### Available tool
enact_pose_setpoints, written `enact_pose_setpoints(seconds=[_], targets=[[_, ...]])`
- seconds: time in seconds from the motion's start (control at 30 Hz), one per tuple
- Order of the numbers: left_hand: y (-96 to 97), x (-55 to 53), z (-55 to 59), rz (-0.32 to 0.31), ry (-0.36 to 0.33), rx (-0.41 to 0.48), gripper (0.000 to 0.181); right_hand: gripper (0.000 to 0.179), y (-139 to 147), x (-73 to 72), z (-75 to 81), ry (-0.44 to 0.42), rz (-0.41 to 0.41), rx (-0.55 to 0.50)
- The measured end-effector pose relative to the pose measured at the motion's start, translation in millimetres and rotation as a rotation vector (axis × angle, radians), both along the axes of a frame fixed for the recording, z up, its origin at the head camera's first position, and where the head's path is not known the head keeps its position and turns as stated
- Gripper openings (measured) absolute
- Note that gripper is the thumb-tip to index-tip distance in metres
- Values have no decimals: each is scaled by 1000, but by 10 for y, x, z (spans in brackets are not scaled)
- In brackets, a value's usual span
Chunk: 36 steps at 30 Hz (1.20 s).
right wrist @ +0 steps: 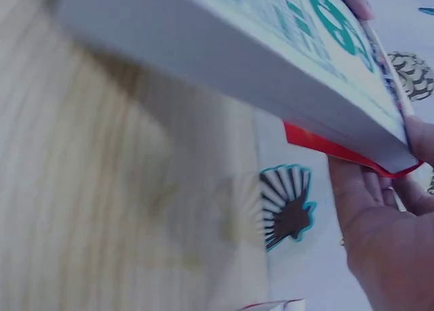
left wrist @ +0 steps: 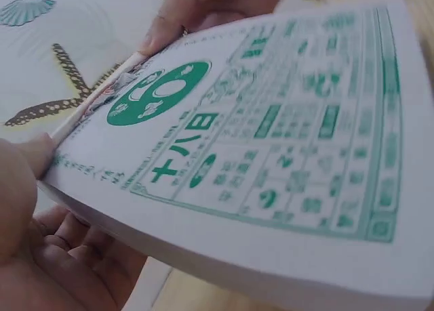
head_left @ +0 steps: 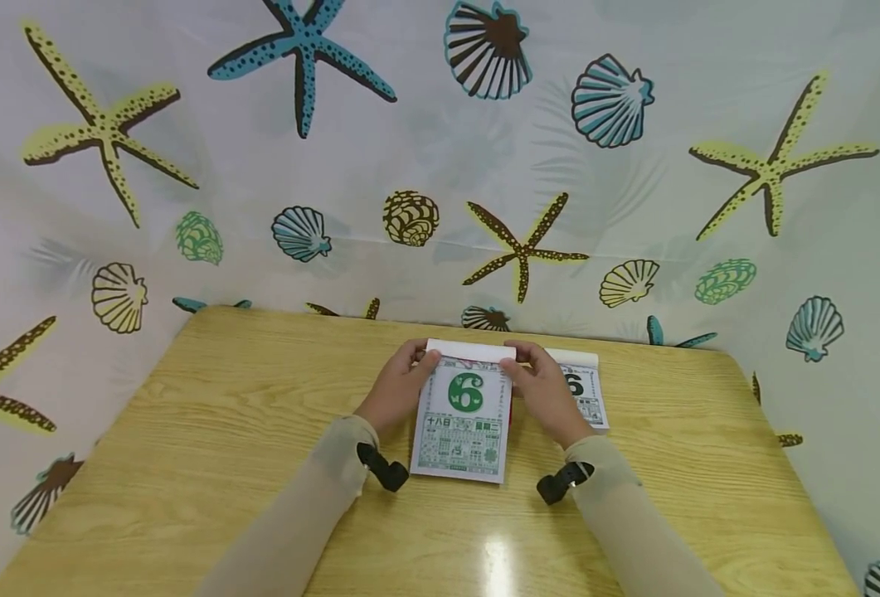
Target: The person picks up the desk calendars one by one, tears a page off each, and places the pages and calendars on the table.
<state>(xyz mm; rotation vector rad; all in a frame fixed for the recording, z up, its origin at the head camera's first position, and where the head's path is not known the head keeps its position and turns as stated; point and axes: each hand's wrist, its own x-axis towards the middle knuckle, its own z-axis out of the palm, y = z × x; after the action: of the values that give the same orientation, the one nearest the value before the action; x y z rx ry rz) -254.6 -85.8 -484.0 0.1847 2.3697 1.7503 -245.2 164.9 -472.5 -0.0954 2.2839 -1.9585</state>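
Note:
Both hands hold a thick tear-off calendar (head_left: 460, 431) by the upper corners of its bound top edge. Its top page bears a large green 6 and green print. The left hand (head_left: 401, 381) grips the left corner, thumb on the front and fingers behind, as the left wrist view shows with the calendar (left wrist: 271, 135) tilted. My right hand (head_left: 547, 390) grips the right corner the same way. In the right wrist view a red backing (right wrist: 325, 145) shows under the page block, and the right hand's fingers (right wrist: 352, 189) lie beneath it.
A second tear-off calendar (head_left: 592, 398) with a black 6 lies on the wooden table (head_left: 260, 398) right of the held one, partly hidden by the right hand. Behind the table hangs a cloth (head_left: 380, 149) printed with shells and starfish.

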Motion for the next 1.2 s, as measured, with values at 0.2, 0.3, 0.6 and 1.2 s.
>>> enact_pose_setpoints(seconds=[0.2, 0.3, 0.6, 1.2], targets=[[-7, 67, 132, -28, 3, 180, 62, 39, -20, 64, 169, 75, -39, -91], [-28, 111, 159, -82, 6, 229, 62, 38, -10, 75, 227, 106, -52, -158], [-10, 278, 157, -269, 17, 250, 63, 40, 35, 63, 421, 237, -57, -243], [122, 386, 182, -45, 144, 289, 62, 54, -39, 152, 534, 458, -123, 184]])
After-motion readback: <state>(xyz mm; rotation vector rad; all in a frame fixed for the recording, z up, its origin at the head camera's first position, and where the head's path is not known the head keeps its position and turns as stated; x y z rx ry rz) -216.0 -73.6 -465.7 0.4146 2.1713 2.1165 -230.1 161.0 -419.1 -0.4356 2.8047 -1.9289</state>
